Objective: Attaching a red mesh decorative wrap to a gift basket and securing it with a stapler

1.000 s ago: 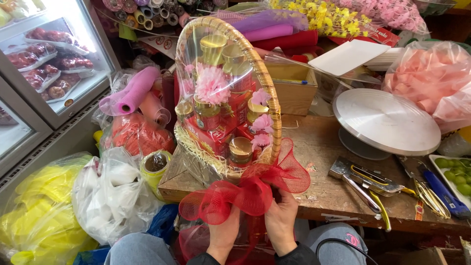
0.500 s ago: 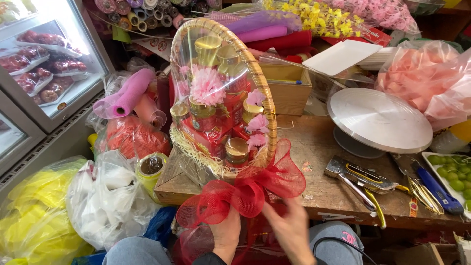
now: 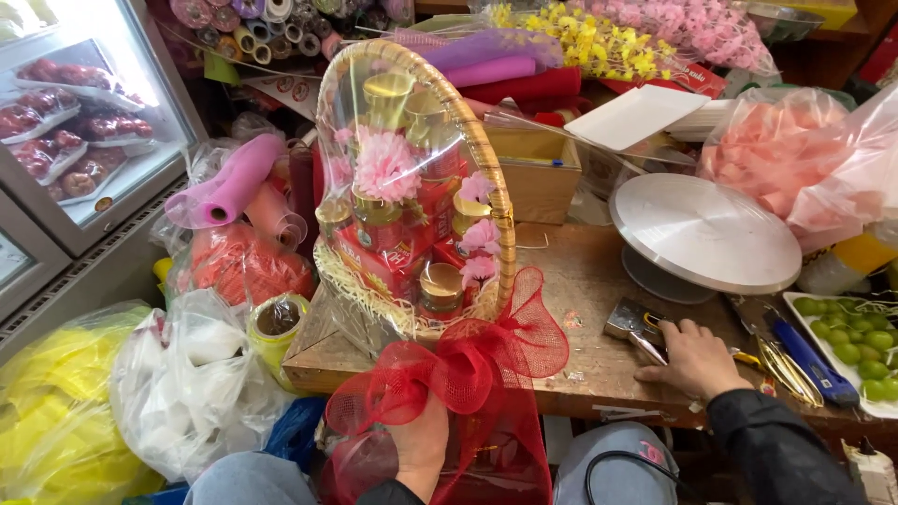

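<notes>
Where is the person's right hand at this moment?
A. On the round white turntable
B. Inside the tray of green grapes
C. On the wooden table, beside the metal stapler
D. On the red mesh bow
C: the right hand lies flat on the wooden table, its fingers at the metal stapler, while the left hand holds the red mesh bow.
</notes>
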